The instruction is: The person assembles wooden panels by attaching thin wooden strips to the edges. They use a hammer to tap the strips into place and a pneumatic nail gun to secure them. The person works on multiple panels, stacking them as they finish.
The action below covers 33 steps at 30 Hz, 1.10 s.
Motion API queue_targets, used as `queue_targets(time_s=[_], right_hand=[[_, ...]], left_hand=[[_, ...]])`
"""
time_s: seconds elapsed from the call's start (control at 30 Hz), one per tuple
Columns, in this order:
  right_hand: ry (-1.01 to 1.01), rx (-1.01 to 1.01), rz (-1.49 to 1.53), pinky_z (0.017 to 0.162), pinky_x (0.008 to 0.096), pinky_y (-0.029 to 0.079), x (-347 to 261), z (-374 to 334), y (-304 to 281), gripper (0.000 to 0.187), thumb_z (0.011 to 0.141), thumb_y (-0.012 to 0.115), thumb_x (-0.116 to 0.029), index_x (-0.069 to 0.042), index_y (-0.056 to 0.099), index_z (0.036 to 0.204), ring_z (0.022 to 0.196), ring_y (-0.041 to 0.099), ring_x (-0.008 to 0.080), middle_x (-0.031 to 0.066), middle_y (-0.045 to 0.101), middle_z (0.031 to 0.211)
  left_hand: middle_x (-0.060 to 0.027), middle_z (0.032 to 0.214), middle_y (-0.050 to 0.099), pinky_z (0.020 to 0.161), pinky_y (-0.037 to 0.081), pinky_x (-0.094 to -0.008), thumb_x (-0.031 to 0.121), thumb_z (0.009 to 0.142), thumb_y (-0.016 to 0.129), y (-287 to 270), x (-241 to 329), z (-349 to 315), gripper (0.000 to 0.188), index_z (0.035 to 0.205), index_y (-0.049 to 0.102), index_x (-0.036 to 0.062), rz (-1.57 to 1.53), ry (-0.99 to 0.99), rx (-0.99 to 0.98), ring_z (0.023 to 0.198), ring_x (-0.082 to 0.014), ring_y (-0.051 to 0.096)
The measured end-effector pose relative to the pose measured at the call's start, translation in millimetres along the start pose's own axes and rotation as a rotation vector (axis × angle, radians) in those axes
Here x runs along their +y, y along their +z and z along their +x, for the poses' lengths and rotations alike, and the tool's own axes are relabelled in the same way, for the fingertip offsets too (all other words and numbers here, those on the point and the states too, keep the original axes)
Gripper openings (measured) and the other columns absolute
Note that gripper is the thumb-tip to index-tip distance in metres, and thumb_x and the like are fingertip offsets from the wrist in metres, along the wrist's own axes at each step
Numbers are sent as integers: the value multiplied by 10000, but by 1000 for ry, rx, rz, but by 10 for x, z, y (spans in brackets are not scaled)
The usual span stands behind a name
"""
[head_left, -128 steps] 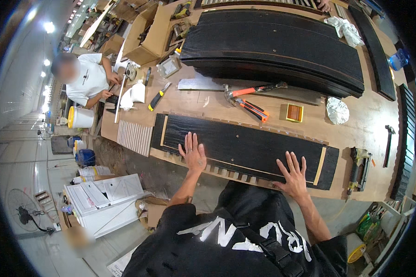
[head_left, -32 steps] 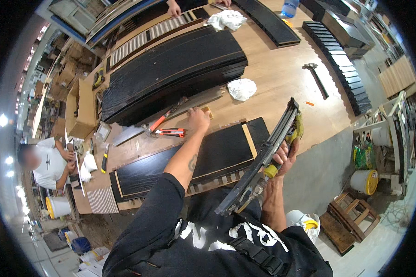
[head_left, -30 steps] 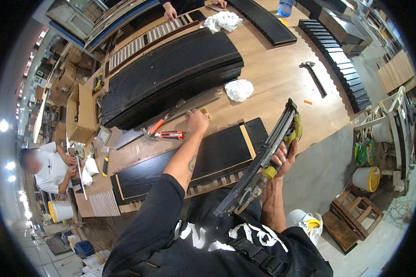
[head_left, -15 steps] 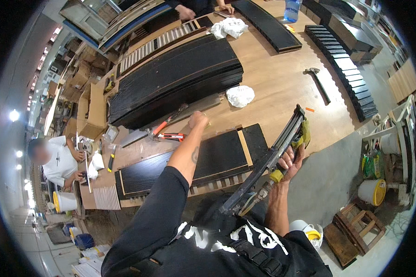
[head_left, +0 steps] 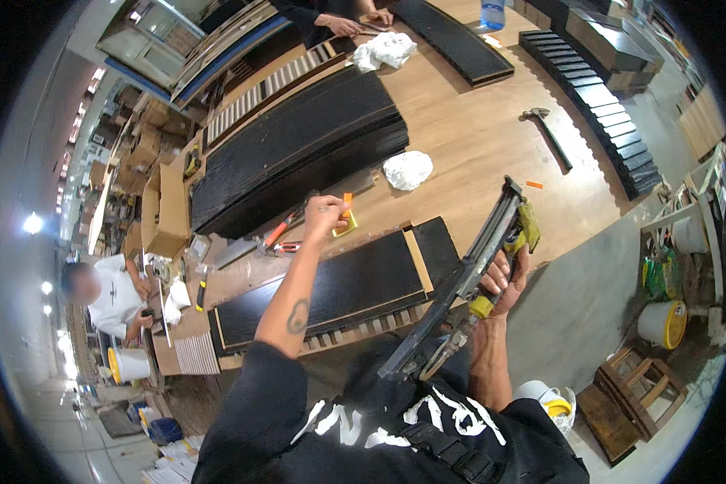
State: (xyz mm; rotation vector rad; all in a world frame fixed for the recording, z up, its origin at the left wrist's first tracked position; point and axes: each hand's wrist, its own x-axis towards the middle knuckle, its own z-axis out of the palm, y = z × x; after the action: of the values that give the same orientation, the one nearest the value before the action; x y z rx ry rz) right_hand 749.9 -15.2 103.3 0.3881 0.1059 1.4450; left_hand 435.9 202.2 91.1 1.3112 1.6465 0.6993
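My right hand [head_left: 504, 282] is wrapped around the grip of a pneumatic nail gun [head_left: 480, 278], which is dark with yellow parts and slants up over the table's near edge. Over the bench, my left hand [head_left: 324, 214] pinches a small orange strip [head_left: 348, 200]; a yellow piece [head_left: 346, 225] shows just below it, and I cannot tell whether the two are joined. Below that hand lies a black panel [head_left: 323, 286] with pale wood strips at its ends. Beside my left wrist are a red-handled tool [head_left: 278, 234] and a red utility knife [head_left: 286, 248].
A stack of black panels [head_left: 298, 153] stands beyond my left hand. White crumpled cloths [head_left: 407, 170], a hammer [head_left: 550, 139] and a slatted black piece [head_left: 593, 113] lie on the wooden table [head_left: 476, 137]. One co-worker's hands [head_left: 343, 24] work at the far edge; another person [head_left: 117, 294] is at left.
My left hand has shifted left in the picture and turned, and the orange strip now shows at its fingers. The nail gun stays in my right hand. The view has shifted slightly.
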Motion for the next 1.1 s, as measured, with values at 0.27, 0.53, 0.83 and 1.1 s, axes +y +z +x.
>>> queue_targets(time_s=[0.27, 0.53, 0.83, 1.1], right_hand=[[81, 83, -88, 418, 208, 421, 348, 55, 378, 480, 1069, 481, -449, 12, 522, 1192, 493, 474, 71, -1, 481, 723], [165, 66, -170, 384, 199, 400, 520, -18, 532, 556, 1064, 477, -461, -8, 439, 1384, 466, 441, 54, -13, 450, 702], [169, 46, -204, 379, 206, 388, 481, -68, 564, 569, 1053, 500, -451, -6, 422, 1400, 469, 462, 56, -17, 450, 698], [178, -16, -277, 378, 214, 385, 541, -54, 652, 596, 1046, 509, -459, 8, 413, 1403, 461, 457, 59, -19, 443, 682]], left_hand=[[-49, 766, 698, 576, 531, -226, 202, 951, 735, 267, 2334, -1800, 201, 947, 720, 2, -28, 173, -516, 646, -104, 665], [-18, 707, 661, 516, 435, -197, 227, 964, 720, 243, 2504, -2025, 219, 915, 712, 13, 86, 170, -588, 586, -67, 603], [-9, 679, 649, 502, 426, -201, 258, 941, 747, 214, 2563, -2204, 246, 882, 700, 24, 103, 203, -581, 568, -57, 588], [-10, 711, 663, 535, 432, -196, 245, 939, 752, 158, 2577, -2345, 236, 889, 701, 20, 122, 209, -543, 598, -54, 591]])
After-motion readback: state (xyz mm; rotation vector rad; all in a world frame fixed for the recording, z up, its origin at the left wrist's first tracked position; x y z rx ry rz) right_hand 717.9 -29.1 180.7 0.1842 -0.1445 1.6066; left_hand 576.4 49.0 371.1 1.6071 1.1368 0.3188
